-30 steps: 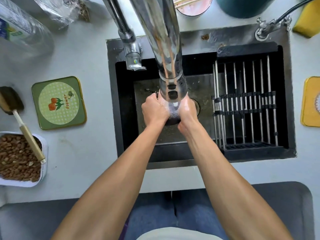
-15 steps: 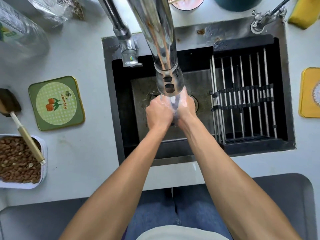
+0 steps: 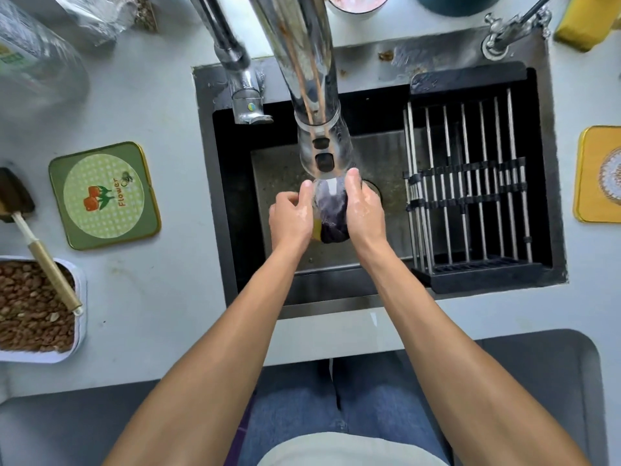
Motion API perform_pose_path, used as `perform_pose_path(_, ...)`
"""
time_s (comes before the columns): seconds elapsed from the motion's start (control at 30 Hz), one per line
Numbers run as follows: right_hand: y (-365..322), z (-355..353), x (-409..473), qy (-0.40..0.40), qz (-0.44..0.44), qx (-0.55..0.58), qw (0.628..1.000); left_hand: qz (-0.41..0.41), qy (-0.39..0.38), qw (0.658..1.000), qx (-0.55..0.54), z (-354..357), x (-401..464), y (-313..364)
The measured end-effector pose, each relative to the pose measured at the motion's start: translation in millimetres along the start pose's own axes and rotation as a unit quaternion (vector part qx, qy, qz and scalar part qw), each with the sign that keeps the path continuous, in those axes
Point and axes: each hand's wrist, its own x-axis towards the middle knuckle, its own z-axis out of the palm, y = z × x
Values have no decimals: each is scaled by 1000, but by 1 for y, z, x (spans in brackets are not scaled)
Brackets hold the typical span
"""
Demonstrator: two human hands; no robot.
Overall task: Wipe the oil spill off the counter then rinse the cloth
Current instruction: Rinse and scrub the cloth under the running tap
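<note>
You hold the bunched-up dark purple cloth (image 3: 331, 213) between both hands, low in the black metal sink (image 3: 369, 79). Water runs onto it from the big shiny silver tap (image 3: 312, 95). Your left hand (image 3: 290, 218) curls its fingers around the cloth's left side. Your right hand (image 3: 364, 210) wraps around the right side. Both hands look wet. A green square coaster (image 3: 104, 195) lies on the grey counter (image 3: 161, 297) to the left.

Your one head camera is looking steeply down from close above the sink (image 3: 551, 210), facing forward, with the faucet (image 3: 302, 72) looming large just under the lens.
</note>
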Motion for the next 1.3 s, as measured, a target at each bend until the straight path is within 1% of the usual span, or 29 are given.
perform_pose_path(0.07,2,-3,0,-12,-27,-45,999,3,-13,997,-77,-1,-10,3)
perform_pose_path(0.1,3,-4,-1,-20,-42,-76,996,-20,-49,987,-150,-1,-14,6)
perform_pose_path(0.17,6,-6,-1,-34,-71,-111,991,-80,-143,944,-286,2,-19,10)
perform_pose_path(0.2,7,-7,-1,-39,-84,-118,989,-88,-167,928,-322,4,-20,12)
perform_pose_path(0.23,9,-8,-2,-43,-92,-120,988,-90,-163,922,-340,7,-21,11)
perform_pose_path(0.3,12,-10,-2,-39,-93,-101,990,-98,-132,908,-384,10,-21,10)
perform_pose_path(0.4,16,-16,-2,-6,-92,-51,994,-122,-93,874,-462,9,-18,8)
perform_pose_path(0.43,17,-16,-1,9,-77,-32,996,-126,-79,865,-479,8,-16,7)
perform_pose_path(0.5,17,-16,2,18,-2,57,998,-129,-66,851,-504,5,-15,2)
perform_pose_path(0.57,18,-13,6,-4,73,181,981,-127,-66,842,-519,2,-17,-4)
perform_pose_path(0.6,19,-12,8,-15,96,232,968,-125,-67,839,-525,1,-20,-7)
perform_pose_path(0.67,19,-10,13,-19,131,316,939,-128,-75,828,-540,0,-26,-15)
perform_pose_path(0.77,19,-8,21,12,178,418,891,-148,-107,805,-564,0,-36,-30)
perform_pose_path(0.87,21,-8,21,24,174,448,877,-185,-121,791,-571,5,-41,-44)
perform_pose_path(0.93,22,-11,18,11,162,456,875,-225,-115,796,-549,9,-41,-52)
perform_pose_path(1.0,20,-15,15,-14,147,453,879,-252,-115,821,-500,11,-39,-56)
perform_pose_path(1.03,19,-17,13,-28,137,446,884,-251,-114,840,-468,10,-37,-57)
perform_pose_path(1.13,12,-25,10,-65,122,401,906,-184,-106,916,-339,2,-27,-47)
perform_pose_path(1.17,9,-27,9,-79,116,377,915,-152,-110,932,-311,-2,-23,-40)
perform_pose_path(1.2,6,-30,8,-95,107,352,925,-120,-130,936,-304,-6,-19,-31)
perform_pose_path(1.3,-3,-37,7,-141,86,297,940,-2,-263,922,-285,-20,-12,1)
